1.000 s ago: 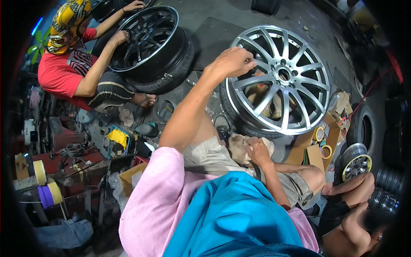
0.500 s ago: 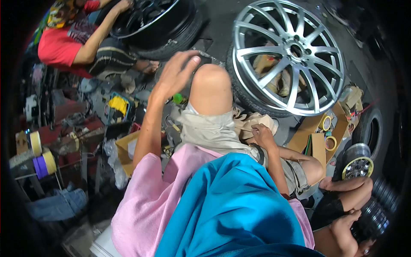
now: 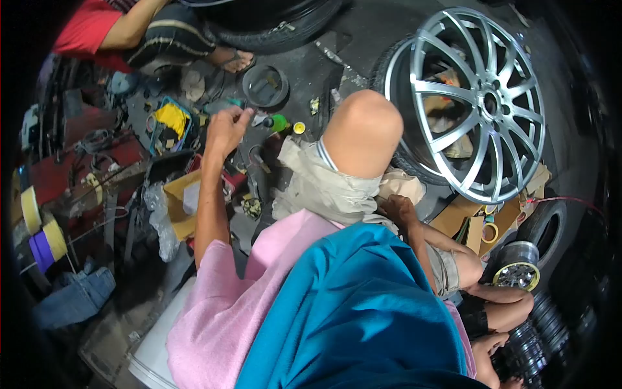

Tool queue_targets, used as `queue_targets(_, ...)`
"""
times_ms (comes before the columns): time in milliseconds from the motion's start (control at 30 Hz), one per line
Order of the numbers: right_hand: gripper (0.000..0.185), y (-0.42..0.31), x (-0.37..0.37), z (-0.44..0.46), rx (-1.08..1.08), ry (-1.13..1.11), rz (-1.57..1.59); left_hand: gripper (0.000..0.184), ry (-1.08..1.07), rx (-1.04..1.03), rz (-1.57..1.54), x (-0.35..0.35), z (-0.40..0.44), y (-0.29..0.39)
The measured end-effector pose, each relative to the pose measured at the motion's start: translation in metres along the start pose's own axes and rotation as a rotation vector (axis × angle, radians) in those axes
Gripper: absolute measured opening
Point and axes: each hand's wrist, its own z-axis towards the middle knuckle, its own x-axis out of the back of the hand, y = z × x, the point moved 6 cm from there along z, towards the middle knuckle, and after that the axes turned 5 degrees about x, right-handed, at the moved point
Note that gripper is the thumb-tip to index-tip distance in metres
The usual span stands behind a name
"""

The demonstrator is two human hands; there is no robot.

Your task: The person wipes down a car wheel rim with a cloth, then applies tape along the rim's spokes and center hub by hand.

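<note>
My left hand (image 3: pixel 227 132) hovers over the clutter at left, its fingers loosely bent and the thumb apart, with nothing visible in it. Near it lie a green bottle (image 3: pixel 278 122), a small round yellow-rimmed lid (image 3: pixel 299 128) and a black bowl (image 3: pixel 265 86). My right hand (image 3: pixel 398 209) is closed low by my lap, beside crumpled brown paper (image 3: pixel 400 184); what it holds, if anything, is hidden. A large silver multi-spoke wheel rim (image 3: pixel 444 139) leans tilted on a tire beyond my knee, with paper visible behind its spokes.
A cardboard box (image 3: pixel 455 216) with tape rolls (image 3: pixel 490 232) stands at right, near a smaller wheel (image 3: pixel 517 275) and a tire (image 3: pixel 551 227). A yellow cloth (image 3: pixel 170 120) lies in a blue basket. A co-worker in a red shirt (image 3: pixel 83 34) sits at upper left by another tire (image 3: pixel 278 32).
My left hand has moved left and down from beside my knee, its fingers curling in. My right hand has closed more tightly. My view has shifted, bringing the bowl and bottle into sight.
</note>
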Motion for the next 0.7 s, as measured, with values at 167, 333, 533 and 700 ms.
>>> queue_targets(167, 0.025, -0.070, 0.051, 0.011, 0.001, -0.112, -0.158, 0.043, -0.495, 0.334, -0.062, -0.119, -0.042, -0.163)
queue_targets(333, 0.031, -0.065, 0.057, 0.009, -0.059, -0.125, -0.104, 0.054, -0.414, 0.491, 0.209, -0.221, -0.072, -0.295)
queue_targets(533, 0.024, -0.097, 0.064, -0.011, 0.200, 0.351, -0.588, 0.063, -0.538, 0.473, 0.312, -0.285, -0.048, -0.311)
queue_targets(700, 0.024, -0.107, 0.080, -0.004, -0.188, 0.163, 0.024, 0.056, -0.603, 0.493, 0.263, -0.271, -0.048, -0.282)
